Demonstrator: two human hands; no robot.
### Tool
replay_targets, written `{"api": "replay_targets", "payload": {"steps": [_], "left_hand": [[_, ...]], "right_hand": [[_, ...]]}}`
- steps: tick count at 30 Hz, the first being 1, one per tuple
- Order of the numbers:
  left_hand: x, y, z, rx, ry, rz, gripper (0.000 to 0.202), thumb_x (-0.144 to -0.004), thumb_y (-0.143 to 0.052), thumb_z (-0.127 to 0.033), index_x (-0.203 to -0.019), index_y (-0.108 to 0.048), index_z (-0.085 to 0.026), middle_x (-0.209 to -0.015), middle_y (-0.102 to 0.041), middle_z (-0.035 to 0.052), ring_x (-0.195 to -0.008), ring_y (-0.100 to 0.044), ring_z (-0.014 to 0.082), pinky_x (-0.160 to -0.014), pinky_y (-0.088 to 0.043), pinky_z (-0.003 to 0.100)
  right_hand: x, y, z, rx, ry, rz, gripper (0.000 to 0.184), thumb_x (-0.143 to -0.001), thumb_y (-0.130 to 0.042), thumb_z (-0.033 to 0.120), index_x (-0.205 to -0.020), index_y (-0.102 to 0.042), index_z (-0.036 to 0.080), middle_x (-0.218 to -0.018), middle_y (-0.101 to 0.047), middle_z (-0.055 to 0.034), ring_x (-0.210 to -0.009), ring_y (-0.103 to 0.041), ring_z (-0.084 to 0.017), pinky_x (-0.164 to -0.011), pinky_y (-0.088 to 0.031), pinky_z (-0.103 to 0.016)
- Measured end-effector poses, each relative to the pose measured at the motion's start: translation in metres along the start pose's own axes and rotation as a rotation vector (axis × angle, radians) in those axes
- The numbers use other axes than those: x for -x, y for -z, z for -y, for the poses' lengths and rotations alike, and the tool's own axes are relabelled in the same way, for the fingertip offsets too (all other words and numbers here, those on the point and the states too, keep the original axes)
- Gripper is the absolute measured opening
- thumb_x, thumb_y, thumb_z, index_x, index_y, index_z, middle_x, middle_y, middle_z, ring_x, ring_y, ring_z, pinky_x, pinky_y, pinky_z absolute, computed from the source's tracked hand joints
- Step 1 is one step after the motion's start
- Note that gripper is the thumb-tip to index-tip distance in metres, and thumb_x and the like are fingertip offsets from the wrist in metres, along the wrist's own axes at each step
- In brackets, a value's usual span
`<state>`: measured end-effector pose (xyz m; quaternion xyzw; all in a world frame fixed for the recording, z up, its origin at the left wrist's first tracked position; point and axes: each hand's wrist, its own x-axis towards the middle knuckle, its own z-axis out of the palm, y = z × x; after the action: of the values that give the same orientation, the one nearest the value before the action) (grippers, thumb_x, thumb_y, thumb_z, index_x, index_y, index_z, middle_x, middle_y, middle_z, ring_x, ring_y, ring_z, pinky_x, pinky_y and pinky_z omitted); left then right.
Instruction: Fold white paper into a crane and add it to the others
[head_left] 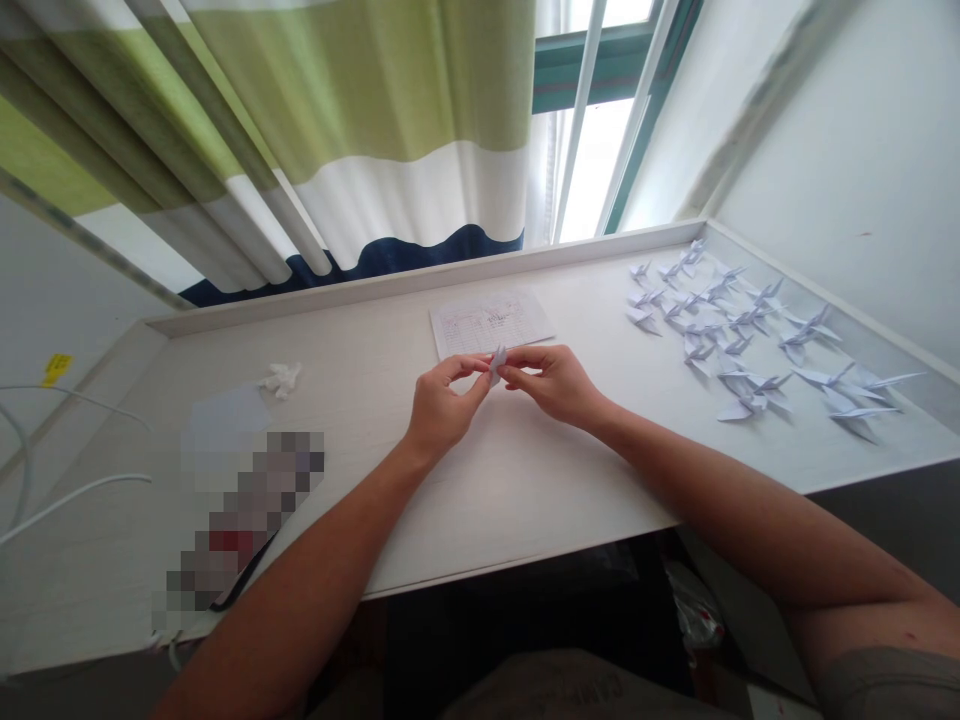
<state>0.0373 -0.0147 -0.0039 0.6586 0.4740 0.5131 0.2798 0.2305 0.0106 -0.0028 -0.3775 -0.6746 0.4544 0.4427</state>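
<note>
Left hand [441, 405] and right hand [562, 388] pinch folded paper [497, 366] (probably for precision); cranes [750, 318] cluster at two o'clock on the worktop [525, 500], likely saving elbow room.

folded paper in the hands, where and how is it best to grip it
Probably by its lower sides, in a light thumb-and-finger pinch: left hand from the left, right hand from the right. The folded paper is small and narrow, and its pointed end sticks up between the fingertips, so a low side grip should spare that point.
</note>
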Motion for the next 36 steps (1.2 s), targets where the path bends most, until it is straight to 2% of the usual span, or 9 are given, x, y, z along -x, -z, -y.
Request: {"api": "replay_targets", "payload": {"steps": [3,8,15,21,26,29,32,36], "left_hand": [[0.0004,-0.0003,-0.0006,0.008,-0.026,0.003,0.006,-0.09,-0.078,-0.027,-0.09,-0.078,-0.022,-0.114,-0.084,0.0071,-0.112,-0.08,0.027,-0.108,-0.06,0.048],[0.0,0.0,0.0001,0.001,-0.021,-0.011,0.006,-0.09,-0.078,-0.027,-0.092,-0.079,-0.022,-0.104,-0.086,0.0057,-0.103,-0.082,0.0253,-0.099,-0.065,0.045],[0.0006,-0.0005,-0.0018,0.014,-0.047,0.005,0.007,-0.093,-0.077,-0.03,-0.093,-0.078,-0.023,-0.108,-0.085,0.006,-0.104,-0.081,0.0244,-0.099,-0.065,0.043],[0.0004,0.0,0.0013,-0.012,-0.083,-0.001,0.008,-0.093,-0.076,-0.031,-0.093,-0.077,-0.023,-0.102,-0.084,0.0052,-0.1,-0.081,0.0235,-0.096,-0.066,0.042],[0.0012,0.001,0.0002,-0.018,-0.125,0.019,0.007,-0.095,-0.073,-0.029,-0.095,-0.076,-0.022,-0.11,-0.083,0.007,-0.107,-0.079,0.0239,-0.102,-0.063,0.043],[0.0013,0.0009,-0.0021,-0.019,-0.139,0.016,0.008,-0.095,-0.073,-0.031,-0.095,-0.076,-0.022,-0.108,-0.082,0.0072,-0.106,-0.078,0.0236,-0.101,-0.063,0.042],[0.0005,-0.0008,-0.0019,0.047,-0.099,0.004,0.012,-0.093,-0.077,-0.033,-0.095,-0.075,-0.022,-0.102,-0.081,0.0065,-0.099,-0.077,0.022,-0.097,-0.064,0.041],[-0.0016,-0.0031,0.0004,0.236,0.041,-0.004,0.018,-0.087,-0.082,-0.035,-0.09,-0.073,-0.02,-0.096,-0.078,0.0056,-0.092,-0.075,0.0195,-0.089,-0.065,0.037]], "right_hand": [[0.0005,-0.0005,0.0008,-0.014,0.01,0.002,0.029,-0.092,-0.076,0.048,-0.103,-0.086,0.023,-0.098,-0.083,-0.0058,-0.09,-0.075,-0.023,-0.075,-0.067,-0.039],[0.0011,-0.0017,0.0031,-0.039,0.011,0.01,0.03,-0.09,-0.079,0.05,-0.102,-0.084,0.023,-0.098,-0.082,-0.0063,-0.094,-0.076,-0.023,-0.067,-0.066,-0.033],[0.001,-0.0019,0.0045,-0.068,0.006,-0.01,0.032,-0.086,-0.082,0.051,-0.095,-0.079,0.021,-0.097,-0.081,-0.0071,-0.094,-0.075,-0.024,-0.066,-0.068,-0.034],[0.0012,-0.0014,0.0057,-0.068,0.002,-0.006,0.033,-0.086,-0.082,0.052,-0.094,-0.079,0.02,-0.095,-0.081,-0.007,-0.094,-0.075,-0.024,-0.067,-0.067,-0.034],[0.0013,-0.0009,0.0024,-0.062,0.016,-0.01,0.035,-0.087,-0.081,0.055,-0.095,-0.078,0.021,-0.097,-0.08,-0.0068,-0.091,-0.074,-0.023,-0.069,-0.067,-0.036],[0.0017,0.0001,0.0007,-0.055,0.026,-0.027,0.035,-0.087,-0.083,0.055,-0.093,-0.076,0.021,-0.096,-0.079,-0.0066,-0.092,-0.074,-0.023,-0.073,-0.067,-0.038],[0.0019,0.0007,0.0022,-0.059,0.027,-0.032,0.038,-0.085,-0.084,0.057,-0.088,-0.072,0.021,-0.097,-0.079,-0.0069,-0.093,-0.074,-0.023,-0.076,-0.066,-0.039],[0.0014,-0.0001,0.0065,-0.093,-0.011,-0.031,0.044,-0.08,-0.087,0.06,-0.084,-0.07,0.02,-0.092,-0.077,-0.0061,-0.086,-0.072,-0.021,-0.072,-0.066,-0.038]]}}
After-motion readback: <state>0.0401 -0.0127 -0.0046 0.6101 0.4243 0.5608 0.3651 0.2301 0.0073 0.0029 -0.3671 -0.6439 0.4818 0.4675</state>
